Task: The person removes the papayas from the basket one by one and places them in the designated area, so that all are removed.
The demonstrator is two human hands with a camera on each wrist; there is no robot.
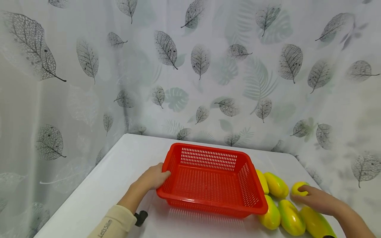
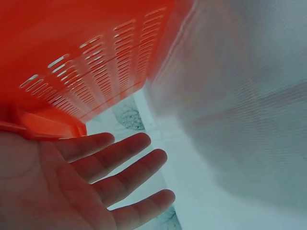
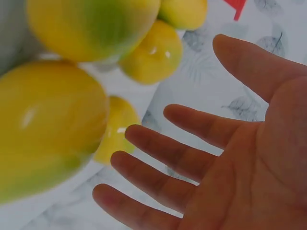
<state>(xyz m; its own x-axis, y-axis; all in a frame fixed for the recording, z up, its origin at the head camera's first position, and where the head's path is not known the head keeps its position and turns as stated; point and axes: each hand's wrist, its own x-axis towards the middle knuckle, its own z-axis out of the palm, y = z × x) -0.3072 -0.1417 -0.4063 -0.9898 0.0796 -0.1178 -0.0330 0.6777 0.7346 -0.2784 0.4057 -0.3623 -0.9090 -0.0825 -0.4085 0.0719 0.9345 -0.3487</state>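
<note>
A red plastic basket (image 1: 208, 209) with slotted walls sits in the middle of the white table, nothing inside it. My left hand (image 1: 155, 177) holds its left rim, the thumb hooked over the edge. In the left wrist view the other fingers (image 2: 125, 178) stretch out straight below the rim, beside the slotted wall (image 2: 103, 62). Several glossy yellow-green mangoes (image 1: 291, 217) lie right of the basket. Over the far right ones hovers my right hand (image 1: 317, 199). The right wrist view shows its fingers spread and nothing in the palm, with a large mango (image 3: 45, 129) near the fingertips.
The white table (image 1: 98, 205) has its far edge against a leaf-patterned curtain (image 1: 208, 92), which also runs along the left and right. A small black object (image 1: 141, 218) shows beside my left sleeve. Some mangoes are close against the basket's right side.
</note>
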